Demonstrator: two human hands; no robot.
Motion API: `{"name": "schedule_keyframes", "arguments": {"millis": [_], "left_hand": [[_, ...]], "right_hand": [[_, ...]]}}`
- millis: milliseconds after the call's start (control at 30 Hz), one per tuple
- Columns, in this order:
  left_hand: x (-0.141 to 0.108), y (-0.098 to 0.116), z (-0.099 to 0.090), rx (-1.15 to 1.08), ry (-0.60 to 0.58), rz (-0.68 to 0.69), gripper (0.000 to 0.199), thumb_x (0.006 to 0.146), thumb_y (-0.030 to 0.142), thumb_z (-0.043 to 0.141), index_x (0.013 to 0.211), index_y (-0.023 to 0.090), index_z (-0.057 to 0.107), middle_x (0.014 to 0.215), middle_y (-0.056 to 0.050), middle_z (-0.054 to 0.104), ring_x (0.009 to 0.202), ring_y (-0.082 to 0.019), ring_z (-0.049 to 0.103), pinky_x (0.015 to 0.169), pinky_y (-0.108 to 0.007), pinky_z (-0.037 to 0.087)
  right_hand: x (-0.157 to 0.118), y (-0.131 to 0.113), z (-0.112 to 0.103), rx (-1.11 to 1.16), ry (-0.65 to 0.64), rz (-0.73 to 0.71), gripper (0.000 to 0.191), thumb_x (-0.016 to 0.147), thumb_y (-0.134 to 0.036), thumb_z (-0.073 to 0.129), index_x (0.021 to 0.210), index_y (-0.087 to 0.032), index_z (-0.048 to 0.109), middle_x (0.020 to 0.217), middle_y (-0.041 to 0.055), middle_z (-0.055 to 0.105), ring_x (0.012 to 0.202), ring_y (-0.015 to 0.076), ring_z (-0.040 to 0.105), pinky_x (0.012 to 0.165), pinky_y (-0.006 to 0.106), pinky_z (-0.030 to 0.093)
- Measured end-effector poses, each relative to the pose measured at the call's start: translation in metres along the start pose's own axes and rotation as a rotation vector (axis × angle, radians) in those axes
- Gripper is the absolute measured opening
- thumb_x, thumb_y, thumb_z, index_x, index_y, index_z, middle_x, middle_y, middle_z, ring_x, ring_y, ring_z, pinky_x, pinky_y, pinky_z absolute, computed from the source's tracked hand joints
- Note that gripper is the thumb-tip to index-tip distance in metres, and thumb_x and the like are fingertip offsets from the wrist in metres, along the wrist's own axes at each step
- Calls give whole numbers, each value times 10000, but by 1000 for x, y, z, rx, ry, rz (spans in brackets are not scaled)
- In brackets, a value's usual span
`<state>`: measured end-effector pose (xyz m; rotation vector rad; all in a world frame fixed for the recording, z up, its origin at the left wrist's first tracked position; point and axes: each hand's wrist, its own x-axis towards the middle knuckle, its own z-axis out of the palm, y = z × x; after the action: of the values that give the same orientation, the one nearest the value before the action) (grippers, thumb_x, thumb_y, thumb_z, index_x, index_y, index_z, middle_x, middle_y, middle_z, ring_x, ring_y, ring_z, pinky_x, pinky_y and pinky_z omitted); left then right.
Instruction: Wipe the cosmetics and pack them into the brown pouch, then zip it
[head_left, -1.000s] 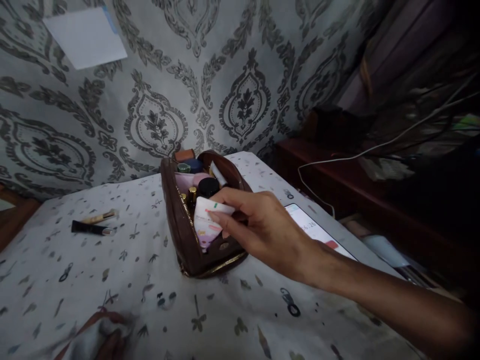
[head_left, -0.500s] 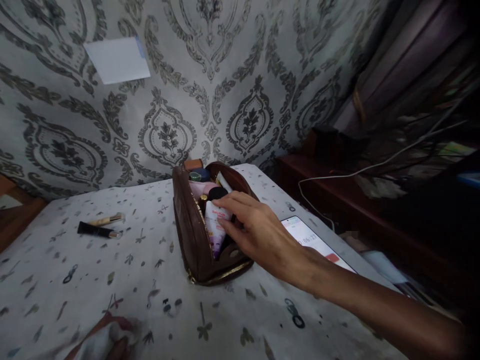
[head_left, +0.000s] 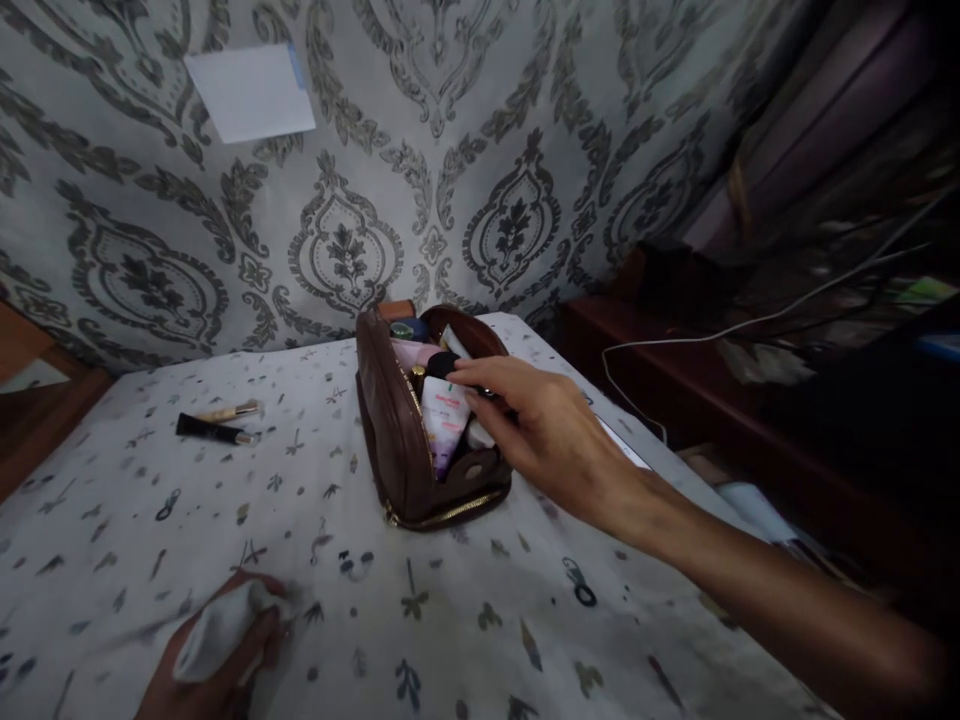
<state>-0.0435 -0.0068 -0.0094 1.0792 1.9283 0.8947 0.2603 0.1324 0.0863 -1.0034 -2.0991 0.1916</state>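
Observation:
A brown zip bag (head_left: 386,410) stands unzipped on the patterned cloth, packed with small toiletries. At its front leans a white and purple tube (head_left: 445,412) with pink print, beside a pink item (head_left: 412,353) and a black cap (head_left: 442,365). My right hand (head_left: 536,415) reaches over the bag's right side. Its thumb and fingers close around a small dark thing whose kind is unclear, right of the tube. My left hand (head_left: 217,650), low on the left, is wrapped round a crumpled white cloth (head_left: 225,622).
A black tube (head_left: 214,430) and a beige tube (head_left: 229,411) lie on the patterned cloth at left. Part of a lit phone (head_left: 624,445) shows behind my right wrist. A white cable (head_left: 697,338) runs over the dark red surface at right. White paper (head_left: 251,95) hangs on the wall.
The view has shifted, so the bag appears higher. My right hand has moved from the white tube to just right of it. My left hand with the cloth has come further into view.

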Motion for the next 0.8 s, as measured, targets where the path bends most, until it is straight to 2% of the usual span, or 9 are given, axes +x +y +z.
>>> {"name": "schedule_keyframes", "arguments": {"millis": [167,333,433,567,700,800], "left_hand": [[-4,6,-1,-20,-66,60,455,711,680,648,829,240,660,566,12,589,561,-184,543,521,-262,432],[3,2,-4,-55,-119,46,415,723,610,687,875,225,656,595,8,609,584,-173,551,527,-248,431],[7,2,-6,-117,-174,-1,430,726,598,694,891,204,638,587,7,608,525,-144,511,466,-230,391],[6,-1,-3,-227,-158,-63,469,674,591,736,858,176,617,565,10,588,476,-107,458,407,-193,311],[6,-1,-7,-306,-189,-59,430,693,583,717,798,185,591,597,4,582,515,-134,527,387,-193,318],[24,9,-28,-135,-191,143,320,806,504,627,828,185,615,631,-6,606,576,-160,584,468,-233,429]], "right_hand": [[-4,-2,1,-5,7,30,256,889,-129,517,1036,-210,711,1071,67,735,1007,241,678,853,369,544],[-12,-6,2,-38,74,-4,216,915,-139,527,1017,-208,705,1089,87,708,1024,236,660,862,380,544],[-21,-12,5,-41,137,-59,198,928,-156,548,1044,-218,696,1109,95,682,1033,236,652,870,390,542],[-33,-27,15,3,190,-171,200,893,-130,619,1051,-230,690,1019,69,680,924,212,665,815,353,549],[-46,-45,36,158,91,-285,245,879,-54,608,1068,-198,664,927,64,681,846,188,655,760,308,545],[-54,-57,58,294,-54,-350,256,901,-32,541,1094,-171,633,911,70,680,818,174,637,707,285,544]]}}
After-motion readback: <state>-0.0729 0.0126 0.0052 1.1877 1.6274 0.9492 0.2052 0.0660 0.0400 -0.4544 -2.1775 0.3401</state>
